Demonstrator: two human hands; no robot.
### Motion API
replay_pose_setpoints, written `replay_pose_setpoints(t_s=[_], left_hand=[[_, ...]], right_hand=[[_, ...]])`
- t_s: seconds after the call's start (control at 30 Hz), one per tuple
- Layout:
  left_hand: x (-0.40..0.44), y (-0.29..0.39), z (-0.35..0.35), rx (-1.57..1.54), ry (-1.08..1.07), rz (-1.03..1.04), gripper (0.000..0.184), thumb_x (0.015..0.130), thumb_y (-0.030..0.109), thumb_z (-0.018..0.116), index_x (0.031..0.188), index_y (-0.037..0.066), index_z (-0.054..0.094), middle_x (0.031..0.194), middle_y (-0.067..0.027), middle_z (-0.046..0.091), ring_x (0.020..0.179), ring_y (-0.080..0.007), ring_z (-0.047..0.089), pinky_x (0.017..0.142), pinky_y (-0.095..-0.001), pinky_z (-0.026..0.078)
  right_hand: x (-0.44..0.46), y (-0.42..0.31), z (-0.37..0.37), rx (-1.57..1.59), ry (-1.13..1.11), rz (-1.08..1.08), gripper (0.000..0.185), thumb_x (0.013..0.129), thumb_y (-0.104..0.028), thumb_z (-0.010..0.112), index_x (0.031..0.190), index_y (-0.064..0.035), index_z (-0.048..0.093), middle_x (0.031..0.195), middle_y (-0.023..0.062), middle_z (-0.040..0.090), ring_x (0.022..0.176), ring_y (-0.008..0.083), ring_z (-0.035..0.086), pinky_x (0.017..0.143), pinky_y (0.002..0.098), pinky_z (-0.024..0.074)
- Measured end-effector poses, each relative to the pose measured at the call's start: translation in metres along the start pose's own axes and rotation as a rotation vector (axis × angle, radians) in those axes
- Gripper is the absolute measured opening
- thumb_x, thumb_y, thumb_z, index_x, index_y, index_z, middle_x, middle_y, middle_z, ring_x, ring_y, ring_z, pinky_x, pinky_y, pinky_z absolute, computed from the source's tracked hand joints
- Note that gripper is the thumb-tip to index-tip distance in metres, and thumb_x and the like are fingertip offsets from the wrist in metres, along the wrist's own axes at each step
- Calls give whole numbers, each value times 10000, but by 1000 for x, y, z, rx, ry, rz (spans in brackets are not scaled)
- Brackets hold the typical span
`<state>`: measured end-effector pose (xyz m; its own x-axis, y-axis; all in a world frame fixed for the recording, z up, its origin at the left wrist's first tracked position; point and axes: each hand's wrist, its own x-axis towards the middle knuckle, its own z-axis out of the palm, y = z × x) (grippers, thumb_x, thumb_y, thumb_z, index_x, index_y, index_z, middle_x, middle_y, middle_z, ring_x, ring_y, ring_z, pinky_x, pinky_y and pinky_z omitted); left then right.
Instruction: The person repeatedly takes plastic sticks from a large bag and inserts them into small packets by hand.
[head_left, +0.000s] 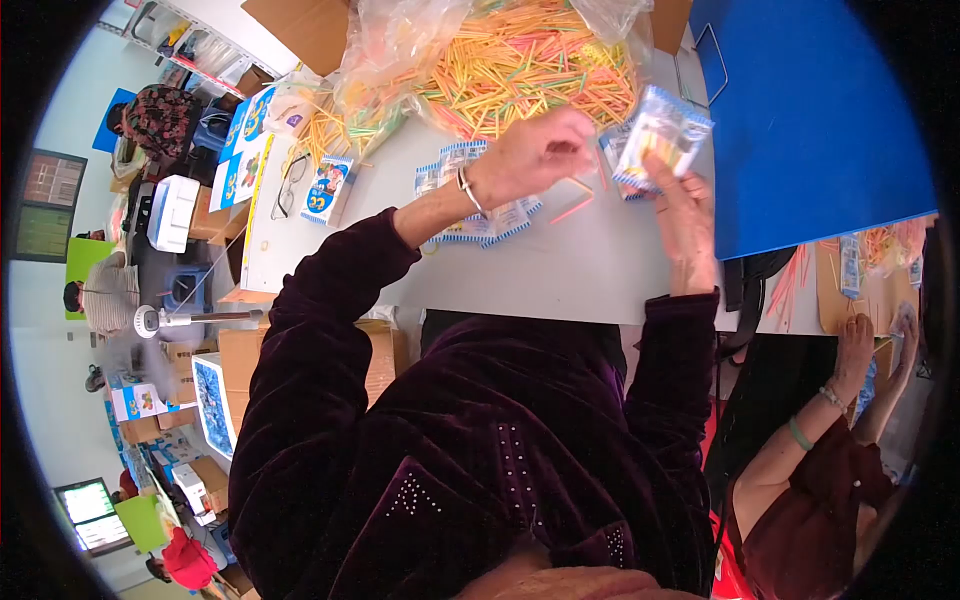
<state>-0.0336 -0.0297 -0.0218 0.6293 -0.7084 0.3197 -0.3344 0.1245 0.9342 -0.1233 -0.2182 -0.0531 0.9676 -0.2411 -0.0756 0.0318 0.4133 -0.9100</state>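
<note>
My right hand (686, 215) grips a small clear packet (662, 135) with blue-striped edges and pale yellow sticks inside, thumb across its front. Another striped packet (618, 150) shows partly behind it. To the left, my left hand (550, 148), with a bracelet at the wrist, is raised over the table, its fingers curled and slightly blurred; what they hold, if anything, is hidden. Loose pink sticks (572, 212) lie below it. Several striped packets (480, 228) are spread under my left wrist. Beyond both hands lies a big heap of yellow, pink and green sticks (530, 70).
Clear plastic (385, 60) surrounds the heap. Glasses (289, 188) and a blue-and-white packet (327, 190) lie at the table's left. A blue board (820, 120) borders the right side. A co-worker's hands (855, 345) are at the far right, near more sticks.
</note>
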Motion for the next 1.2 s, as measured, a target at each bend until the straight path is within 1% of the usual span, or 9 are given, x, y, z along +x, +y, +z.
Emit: replay_pose_setpoints(t_s=[0.07,0.1,0.27,0.6,0.83,0.93,0.97,1.03,1.2], left_hand=[[-13,-1,-1,620,-234,46,257,738,111,618,926,3,480,830,-130,576,706,-251,574,631,-324,465],[-18,-6,6,781,-227,262,224,694,100,608,868,8,502,815,-131,571,754,-324,549,677,-375,455],[-28,-20,23,1112,-272,342,181,710,107,554,848,-2,508,790,-128,552,764,-295,528,697,-374,435],[-8,-38,31,1483,-355,466,261,686,170,514,845,-36,489,719,-121,499,688,-246,507,587,-323,419],[2,-43,6,1236,-316,346,174,708,113,505,846,7,516,763,-128,523,698,-251,535,605,-341,443],[12,-10,-14,784,-82,138,184,732,-29,497,892,55,532,772,-74,547,661,-184,557,627,-270,457],[16,-6,-21,787,-77,138,184,732,-29,497,892,55,532,772,-74,547,661,-184,557,627,-270,457],[26,2,-36,334,34,26,229,782,-25,524,998,50,511,753,-29,557,670,-120,546,645,-238,459],[33,50,-30,67,178,46,396,778,-16,579,1132,29,404,747,-17,572,688,-77,553,610,-208,465]], right_hand=[[-3,-7,-4,-15,69,-49,146,811,-106,615,930,-24,635,919,44,628,817,129,584,734,312,470],[-3,-10,-6,-31,132,-105,144,815,-104,610,931,-22,633,943,44,623,847,129,577,762,316,461],[-5,-9,-7,0,119,-193,183,819,-92,605,980,-6,613,975,49,613,890,113,558,810,299,431],[-8,-1,9,28,40,-183,252,817,-140,612,1023,4,593,907,43,625,749,75,552,664,210,434],[-6,3,4,61,-3,-144,272,828,-142,603,1050,11,571,947,50,615,802,83,552,715,225,427],[-7,0,11,57,-12,-123,284,828,-139,605,1060,18,562,973,55,610,848,89,551,767,242,418],[-7,-1,15,54,-13,-106,284,827,-140,606,1059,18,565,971,52,611,849,87,550,770,241,417],[-5,5,20,33,-41,-90,280,827,-141,607,1057,15,570,967,49,612,849,87,551,773,241,418],[-8,13,35,74,-108,66,263,831,-149,602,1048,-1,585,957,44,617,839,86,555,769,239,424]])
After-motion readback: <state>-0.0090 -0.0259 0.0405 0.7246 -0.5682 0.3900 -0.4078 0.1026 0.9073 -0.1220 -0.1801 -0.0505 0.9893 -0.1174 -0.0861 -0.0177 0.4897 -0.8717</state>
